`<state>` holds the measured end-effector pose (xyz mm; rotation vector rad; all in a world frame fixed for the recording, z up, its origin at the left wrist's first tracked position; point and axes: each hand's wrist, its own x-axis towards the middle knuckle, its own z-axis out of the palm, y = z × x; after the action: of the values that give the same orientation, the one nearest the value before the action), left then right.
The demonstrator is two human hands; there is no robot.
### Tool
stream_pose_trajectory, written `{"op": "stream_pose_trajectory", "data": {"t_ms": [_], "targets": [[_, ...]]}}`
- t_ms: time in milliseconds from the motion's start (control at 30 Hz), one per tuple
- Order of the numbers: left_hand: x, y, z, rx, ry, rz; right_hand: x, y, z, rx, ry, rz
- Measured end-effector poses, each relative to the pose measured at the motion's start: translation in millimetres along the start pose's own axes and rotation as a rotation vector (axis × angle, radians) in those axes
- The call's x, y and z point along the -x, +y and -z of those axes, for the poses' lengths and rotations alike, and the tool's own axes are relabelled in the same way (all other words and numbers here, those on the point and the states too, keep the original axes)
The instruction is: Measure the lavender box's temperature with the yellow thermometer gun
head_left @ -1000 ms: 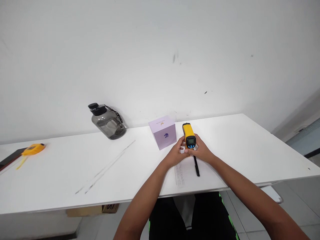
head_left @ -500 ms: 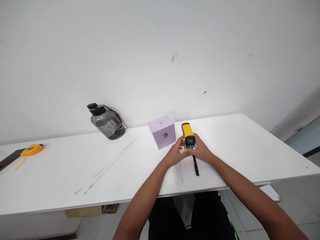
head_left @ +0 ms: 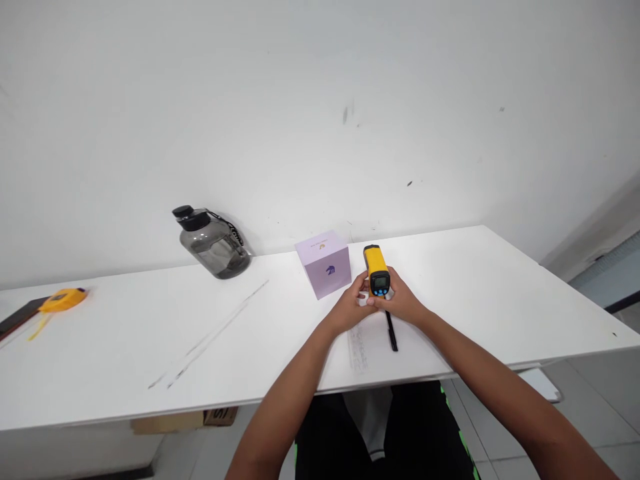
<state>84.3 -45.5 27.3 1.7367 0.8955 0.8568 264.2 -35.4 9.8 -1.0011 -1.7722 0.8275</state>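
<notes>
A yellow and black infrared thermometer (head_left: 376, 261) is held upright above the white table, its small screen and blue buttons facing me. My right hand (head_left: 401, 299) wraps around its lower part. From the other side my left hand (head_left: 351, 304) has its fingers curled against it. The handle is mostly hidden by my fingers. Below my hands a black pen (head_left: 391, 332) lies on a sheet of paper (head_left: 373, 350) with writing along its left side. Just left of the thermometer sits a lilac box (head_left: 327, 272).
A grey jug-like water bottle (head_left: 215, 247) stands near the wall at the left. Further left are a yellow tape measure (head_left: 64, 300) and a dark flat object (head_left: 23, 315). The white table (head_left: 525, 300) has its front edge just ahead of my body.
</notes>
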Motion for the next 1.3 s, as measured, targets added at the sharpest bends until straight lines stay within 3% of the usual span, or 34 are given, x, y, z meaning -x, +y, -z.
{"op": "stream_pose_trajectory", "data": {"t_ms": [1133, 1300], "targets": [[2.1, 5.8, -0.9, 0.005, -0.049, -0.048, 1.3, 5.4, -1.0, -0.054, -0.030, -0.069], [2.2, 1.8, -3.1, 0.007, -0.005, 0.015, 2.5, 3.4, -1.5, -0.125, -0.063, -0.081]]}}
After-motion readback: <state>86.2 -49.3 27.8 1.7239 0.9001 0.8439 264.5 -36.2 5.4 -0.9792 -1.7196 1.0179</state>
